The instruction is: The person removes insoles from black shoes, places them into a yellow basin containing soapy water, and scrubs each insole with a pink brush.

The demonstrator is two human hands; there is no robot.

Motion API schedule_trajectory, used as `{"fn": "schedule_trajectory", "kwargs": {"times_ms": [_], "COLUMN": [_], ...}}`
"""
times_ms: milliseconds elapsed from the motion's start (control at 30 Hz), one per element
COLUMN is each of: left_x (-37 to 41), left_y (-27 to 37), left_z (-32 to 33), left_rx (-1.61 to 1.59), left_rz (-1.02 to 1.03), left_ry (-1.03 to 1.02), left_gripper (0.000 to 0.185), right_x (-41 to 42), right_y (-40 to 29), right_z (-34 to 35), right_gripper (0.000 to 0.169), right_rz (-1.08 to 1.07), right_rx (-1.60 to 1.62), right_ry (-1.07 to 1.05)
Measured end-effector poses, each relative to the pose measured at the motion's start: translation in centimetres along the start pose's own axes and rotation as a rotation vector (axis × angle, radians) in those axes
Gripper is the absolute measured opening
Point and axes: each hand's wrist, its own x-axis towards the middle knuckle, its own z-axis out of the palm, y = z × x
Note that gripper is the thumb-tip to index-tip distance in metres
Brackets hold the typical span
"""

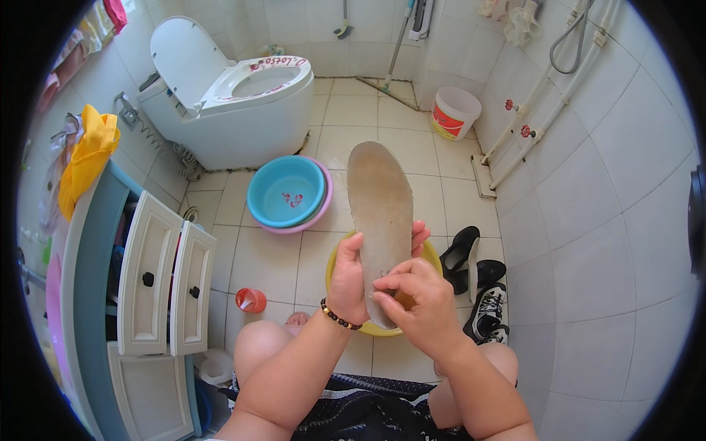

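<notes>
A worn, beige-brown shoe insole (380, 204) is held up lengthwise, its broad end away from me. My left hand (348, 281) holds it from beneath, with the thumb along its left edge and fingertips showing past its right edge. The bent fingers and thumb of my right hand (422, 300) pinch at the surface near the narrow end; whether they hold a small bit there I cannot tell. Below both hands is a yellow basin (332, 259) on the floor, largely hidden by the hands and insole.
Blue and pink basins (287, 190) are stacked ahead-left, near a toilet (248, 121). A red cup (251, 300) stands on the floor at left, beside a cabinet with open drawers (149, 275). Black shoes (463, 248) and laced sneakers (488, 308) lie at right, beyond them a white bucket (455, 113).
</notes>
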Motion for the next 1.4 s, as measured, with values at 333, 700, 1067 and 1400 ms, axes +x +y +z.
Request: {"fn": "schedule_trajectory", "kwargs": {"times_ms": [333,700,1067,1400], "left_x": [0.2,-0.1,0.3,0.7], "left_y": [0.0,0.8,0.4,0.6], "left_z": [0.2,0.1,-0.1,-0.6], "left_rx": [0.002,-0.092,-0.093,-0.104], "left_rz": [0.021,0.029,0.019,0.043], "left_ry": [-0.02,-0.014,-0.055,-0.026], "left_gripper": [0.068,0.067,0.068,0.066], "right_x": [0.0,0.2,0.0,-0.4], "right_y": [0.1,-0.5,-0.3,0.2], "right_z": [0.4,-0.7,-2.4,-3.1], "right_gripper": [0.014,0.014,0.019,0.014], "right_rz": [-0.056,-0.125,0.013,-0.087], "right_rx": [-0.049,-0.037,0.024,0.059], "right_ry": [0.035,-0.159,-0.225,-0.374]}}
